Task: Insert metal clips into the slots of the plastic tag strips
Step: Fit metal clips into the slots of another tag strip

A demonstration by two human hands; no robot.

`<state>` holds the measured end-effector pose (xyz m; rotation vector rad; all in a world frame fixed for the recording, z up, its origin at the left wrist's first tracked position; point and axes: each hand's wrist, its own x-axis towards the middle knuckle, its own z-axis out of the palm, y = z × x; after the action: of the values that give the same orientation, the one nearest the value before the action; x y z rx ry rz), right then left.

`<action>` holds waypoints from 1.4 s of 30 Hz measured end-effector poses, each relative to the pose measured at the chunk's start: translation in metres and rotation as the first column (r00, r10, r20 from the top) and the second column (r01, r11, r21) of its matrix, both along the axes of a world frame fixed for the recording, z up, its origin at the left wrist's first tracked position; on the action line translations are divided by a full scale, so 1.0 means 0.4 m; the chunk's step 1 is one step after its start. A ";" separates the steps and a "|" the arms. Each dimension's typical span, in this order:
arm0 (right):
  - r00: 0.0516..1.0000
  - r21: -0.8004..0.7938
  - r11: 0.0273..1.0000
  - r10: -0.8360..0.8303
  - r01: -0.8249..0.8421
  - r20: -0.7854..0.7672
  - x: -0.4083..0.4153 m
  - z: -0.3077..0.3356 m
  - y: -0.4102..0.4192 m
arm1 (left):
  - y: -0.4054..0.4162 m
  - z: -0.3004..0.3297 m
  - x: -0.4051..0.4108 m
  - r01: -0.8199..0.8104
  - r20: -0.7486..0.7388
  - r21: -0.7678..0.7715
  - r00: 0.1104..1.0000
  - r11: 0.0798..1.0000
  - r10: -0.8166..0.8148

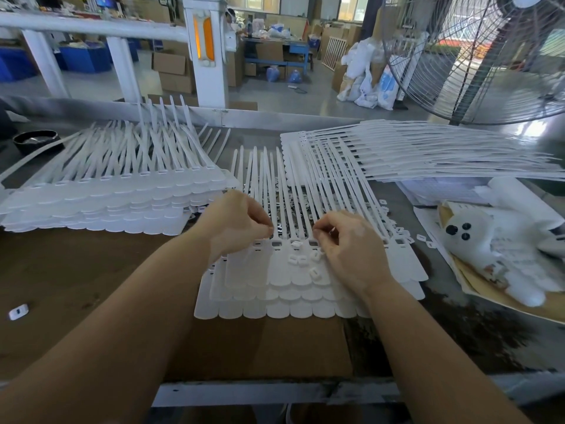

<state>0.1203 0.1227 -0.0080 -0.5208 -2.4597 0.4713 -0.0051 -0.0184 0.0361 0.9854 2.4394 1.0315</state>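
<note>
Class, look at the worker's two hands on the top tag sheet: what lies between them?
In the head view, between the left hand and right hand run thin white tails and a row of slots; small white clips lie just below.

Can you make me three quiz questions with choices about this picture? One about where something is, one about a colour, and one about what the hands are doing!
1. Where is the fan?
A. far right
B. far left
C. under the table

2. What colour are the tag strips?
A. red
B. white
C. green

3. What are the hands doing?
A. resting flat
B. waving up high
C. fingers curled at the slots

Answers: 1 A, it stands at the right edge. 2 B, every stack is white. 3 C, the left hand and right hand curl over the slot row.
</note>
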 end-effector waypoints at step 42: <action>1.000 -0.004 1.000 -0.008 0.008 0.005 0.002 0.001 -0.001 | 0.020 -0.002 0.000 0.104 0.034 -0.069 0.994 0.992 -0.102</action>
<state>0.1210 0.1224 -0.0076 -0.5343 -2.4612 0.4726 -0.0050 -0.0104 0.0355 1.0524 2.3564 0.9128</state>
